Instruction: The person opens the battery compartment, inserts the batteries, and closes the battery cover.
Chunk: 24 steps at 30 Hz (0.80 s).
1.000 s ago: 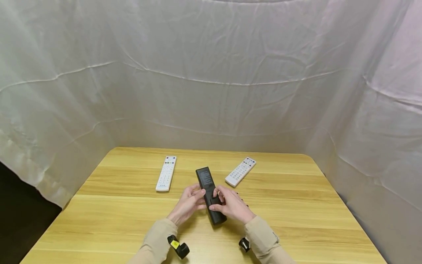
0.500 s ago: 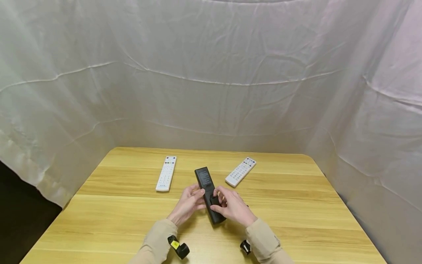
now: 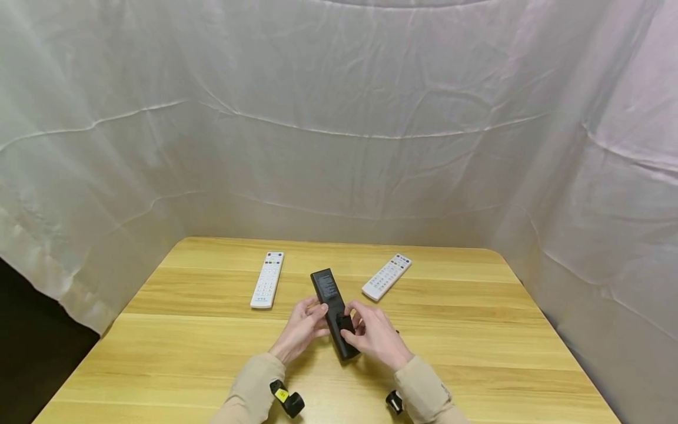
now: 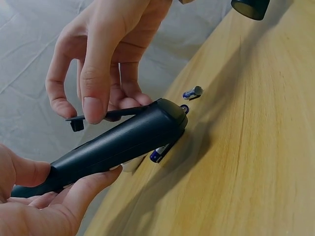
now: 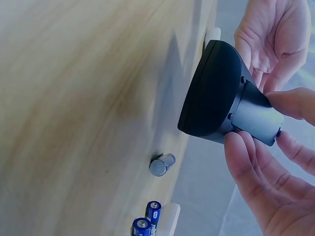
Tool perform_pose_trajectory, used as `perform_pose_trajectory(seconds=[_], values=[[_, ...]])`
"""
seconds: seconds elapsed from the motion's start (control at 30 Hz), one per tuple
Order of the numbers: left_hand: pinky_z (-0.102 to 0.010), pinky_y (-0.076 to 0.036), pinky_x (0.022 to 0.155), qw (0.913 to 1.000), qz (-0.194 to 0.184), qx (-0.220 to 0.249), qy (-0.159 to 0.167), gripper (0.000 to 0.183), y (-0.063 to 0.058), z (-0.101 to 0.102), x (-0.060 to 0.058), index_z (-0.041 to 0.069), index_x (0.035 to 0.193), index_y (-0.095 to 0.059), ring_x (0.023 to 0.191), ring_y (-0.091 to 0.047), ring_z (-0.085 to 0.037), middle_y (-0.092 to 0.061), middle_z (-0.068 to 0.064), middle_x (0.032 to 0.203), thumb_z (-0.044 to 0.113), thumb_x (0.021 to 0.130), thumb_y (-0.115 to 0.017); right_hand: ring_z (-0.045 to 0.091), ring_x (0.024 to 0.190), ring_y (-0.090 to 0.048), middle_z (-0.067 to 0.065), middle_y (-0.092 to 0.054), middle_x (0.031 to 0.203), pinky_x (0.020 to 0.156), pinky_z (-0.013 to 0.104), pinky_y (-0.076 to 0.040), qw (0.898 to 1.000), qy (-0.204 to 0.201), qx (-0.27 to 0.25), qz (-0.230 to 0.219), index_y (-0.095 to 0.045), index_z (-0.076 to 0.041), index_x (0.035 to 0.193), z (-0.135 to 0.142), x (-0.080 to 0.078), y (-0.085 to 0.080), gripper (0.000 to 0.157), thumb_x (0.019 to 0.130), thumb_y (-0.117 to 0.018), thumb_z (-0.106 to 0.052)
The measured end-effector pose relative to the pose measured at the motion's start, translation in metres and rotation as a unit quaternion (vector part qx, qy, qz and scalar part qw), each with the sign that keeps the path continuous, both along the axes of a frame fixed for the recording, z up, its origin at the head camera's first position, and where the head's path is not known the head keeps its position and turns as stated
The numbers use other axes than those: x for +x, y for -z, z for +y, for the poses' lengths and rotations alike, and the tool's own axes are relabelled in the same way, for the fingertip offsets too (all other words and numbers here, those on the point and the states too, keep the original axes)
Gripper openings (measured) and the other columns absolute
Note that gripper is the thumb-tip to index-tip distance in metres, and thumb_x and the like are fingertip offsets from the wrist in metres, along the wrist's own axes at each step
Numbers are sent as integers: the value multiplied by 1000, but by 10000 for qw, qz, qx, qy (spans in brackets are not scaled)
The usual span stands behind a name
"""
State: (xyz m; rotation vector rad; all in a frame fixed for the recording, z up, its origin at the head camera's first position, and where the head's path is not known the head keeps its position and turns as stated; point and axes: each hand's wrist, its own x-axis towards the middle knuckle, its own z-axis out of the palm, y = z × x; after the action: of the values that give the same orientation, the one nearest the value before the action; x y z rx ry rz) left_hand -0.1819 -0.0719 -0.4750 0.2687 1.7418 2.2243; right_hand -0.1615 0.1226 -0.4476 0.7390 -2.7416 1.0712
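Gripping the black remote (image 3: 329, 294), back upward and tilted above the wooden table (image 3: 477, 335): your left hand (image 3: 301, 328), thumb along one edge, fingers curled beneath. Your right hand (image 3: 378, 335) pinches the battery cover (image 5: 257, 118) between thumb and fingers; cover angled up off the remote's back, one end at the remote's near end. Below your work, on the wood: two blue batteries (image 5: 141, 227) close together, a silvery-ended battery (image 5: 161, 165) near them. Farther off, two white remotes (image 3: 267, 280) lie buttons up, well apart.

Curtained-off booth, pale fabric (image 3: 339, 171) on 3 sides, wood-grain table (image 3: 477, 330) within
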Motion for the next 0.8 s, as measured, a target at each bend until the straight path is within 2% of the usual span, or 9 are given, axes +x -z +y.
perform_pose_trajectory(seconds=[0.4, 0.8], values=[[-46, -61, 97, 10000, 7, -46, -67, 47, 3, -1, 1, -11, 149, -30, 116, -68, -32, -50, -39, 141, 10, 108, -38, 1, 63, -55, 3, -67, 79, 54, 15, -51, 9996, 69, -252, -71, -61, -12, 103, 2, 3, 4, 26, 84, -78, -10], [-41, -63, 94, 9997, -63, 50, -216, 46, 2, -2, 1, -11, 148, -31, 114, -69, -33, -49, -38, 141, 9, 107, -40, 4, 66, -60, 4, -67, 81, 61, 17, -57, 9956, 167, -912, -151, -59, -10, 106, 8, 3, 6, 28, 84, -77, -8]])
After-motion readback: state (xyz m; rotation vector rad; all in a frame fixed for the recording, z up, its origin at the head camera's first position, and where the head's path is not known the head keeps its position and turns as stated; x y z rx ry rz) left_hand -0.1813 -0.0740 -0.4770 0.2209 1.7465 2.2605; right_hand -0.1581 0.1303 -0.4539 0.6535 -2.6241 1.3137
